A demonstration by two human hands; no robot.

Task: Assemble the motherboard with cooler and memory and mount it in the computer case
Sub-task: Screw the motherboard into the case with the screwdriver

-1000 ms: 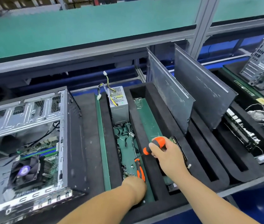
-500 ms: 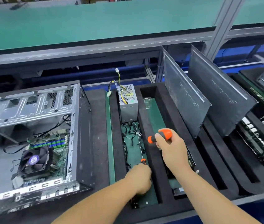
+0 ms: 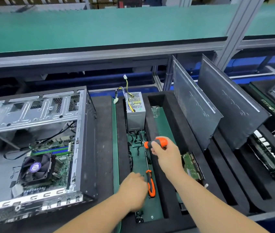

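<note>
The open computer case [image 3: 84,140] lies on its side at the left. Inside it sits the motherboard [image 3: 61,167] with a black fan cooler [image 3: 35,168] and memory sticks [image 3: 52,150]. My right hand [image 3: 167,157] grips the orange-and-black handle of a screwdriver [image 3: 158,142] above the foam tray. A second orange screwdriver [image 3: 150,184] lies in the tray's green-floored slot, its long shaft pointing away from me. My left hand [image 3: 133,189] reaches down into that slot just left of the lying screwdriver. Its fingers are hidden.
A grey power supply [image 3: 135,111] with loose cables stands at the slot's far end. Two dark side panels [image 3: 195,111] [image 3: 232,105] lean upright in the black foam tray [image 3: 167,174]. A green board [image 3: 191,167] sits right of my right wrist. Small screws [image 3: 139,217] lie near the front.
My left hand slid left off the lying screwdriver, baring its orange handle. My right hand keeps its hold on the other screwdriver in about the same place.
</note>
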